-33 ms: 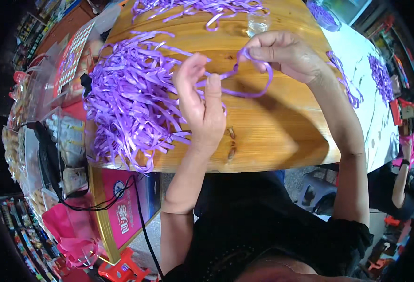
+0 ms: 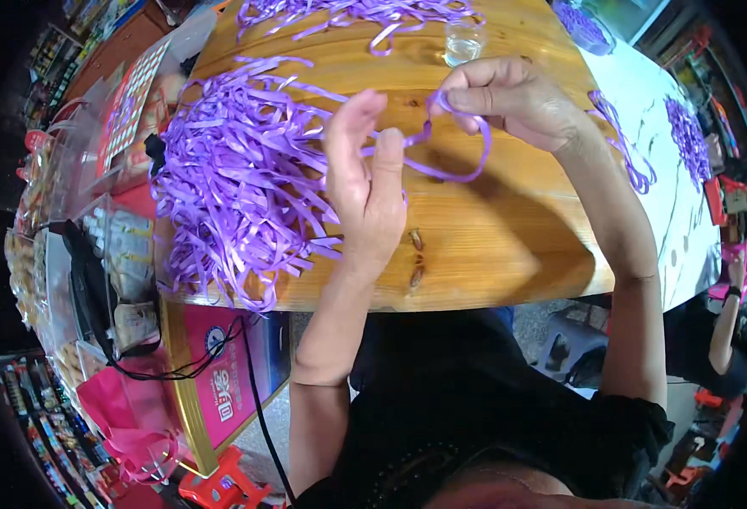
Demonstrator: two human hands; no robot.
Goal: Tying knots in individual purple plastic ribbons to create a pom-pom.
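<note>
Between the thumb and fingers of my right hand a purple ribbon is pinched. It curves in a loop over the wooden table, and a small dark knot or twist shows beside the fingertips. My left hand is raised with its fingers stretched up and the thumb apart. The ribbon passes close by its thumb and palm, partly hidden there. Just left of that hand lies a large heap of purple ribbons.
More purple ribbons lie along the far edge, near a clear glass. On the right, ribbon bundles lie on a white marbled table. Clear plastic containers crowd the left side. Another person's arm shows at far right.
My left hand has shifted slightly to the right, and its fingers are more upright. My right hand keeps its pinch on the ribbon, almost unmoved.
</note>
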